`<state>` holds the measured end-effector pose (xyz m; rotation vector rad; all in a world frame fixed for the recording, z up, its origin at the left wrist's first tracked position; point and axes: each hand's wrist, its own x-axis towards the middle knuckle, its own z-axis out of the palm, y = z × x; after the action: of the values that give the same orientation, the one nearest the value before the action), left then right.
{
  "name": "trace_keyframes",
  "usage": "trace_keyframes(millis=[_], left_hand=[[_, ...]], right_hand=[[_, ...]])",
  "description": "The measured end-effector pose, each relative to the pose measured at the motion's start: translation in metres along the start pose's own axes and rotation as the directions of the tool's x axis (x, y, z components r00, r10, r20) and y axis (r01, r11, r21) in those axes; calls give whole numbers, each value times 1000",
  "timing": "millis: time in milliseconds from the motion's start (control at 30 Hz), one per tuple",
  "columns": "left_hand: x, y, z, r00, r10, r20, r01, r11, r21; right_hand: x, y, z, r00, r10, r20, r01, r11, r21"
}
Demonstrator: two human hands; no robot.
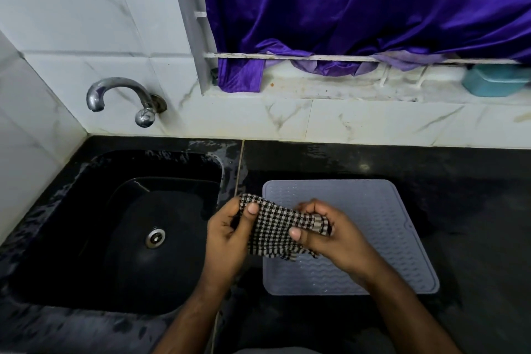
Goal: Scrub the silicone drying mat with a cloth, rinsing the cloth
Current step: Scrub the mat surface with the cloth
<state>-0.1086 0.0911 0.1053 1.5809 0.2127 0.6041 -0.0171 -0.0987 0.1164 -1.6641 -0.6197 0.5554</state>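
We've got the checked cloth [277, 228] bunched between both hands, left hand [230, 234] and right hand [330, 234] pinching it above the silicone drying mat's [382, 218] left edge, probably gathering it up for scrubbing.

Wet-looking black counter [448, 227] w/ grey mat [373, 210] flat beside sink [86, 169].

Both hands, left hand [230, 231] and right hand [330, 234], grip the checked cloth [275, 227] (bunched) above the mat [373, 210]

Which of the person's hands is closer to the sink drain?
The left. The left hand holds the checked cloth just right of the sink's edge, nearer the drain. The right hand grips the cloth's other end farther right, over the grey mat.
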Motion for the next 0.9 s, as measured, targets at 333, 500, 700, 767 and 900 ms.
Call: trace_keyframes(millis=[333, 500, 700, 767, 900], left_hand=[[4, -12, 8, 934, -347, 88, 356, 872, -335], [12, -15, 9, 979, -200, 39, 203, 975, -95], [20, -28, 2, 984, -139, -109, 150, 983, 107], [20, -27, 0, 971, -229, -70, 227, 973, -29], [20, -20, 2, 972, -235, -22, 230, 964, -131]], right_hand=[[3, 26, 23, 935, 246, -257, -193, 957, 217], [8, 34, 22, 884, 124, -451, -274, 919, -284], [8, 34, 18, 875, 149, -461, -233, 964, -130], [7, 33, 19, 915, 136, -379, -138, 990, 23], [-1, 38, 25, 948, 100, -304, -44, 982, 184]])
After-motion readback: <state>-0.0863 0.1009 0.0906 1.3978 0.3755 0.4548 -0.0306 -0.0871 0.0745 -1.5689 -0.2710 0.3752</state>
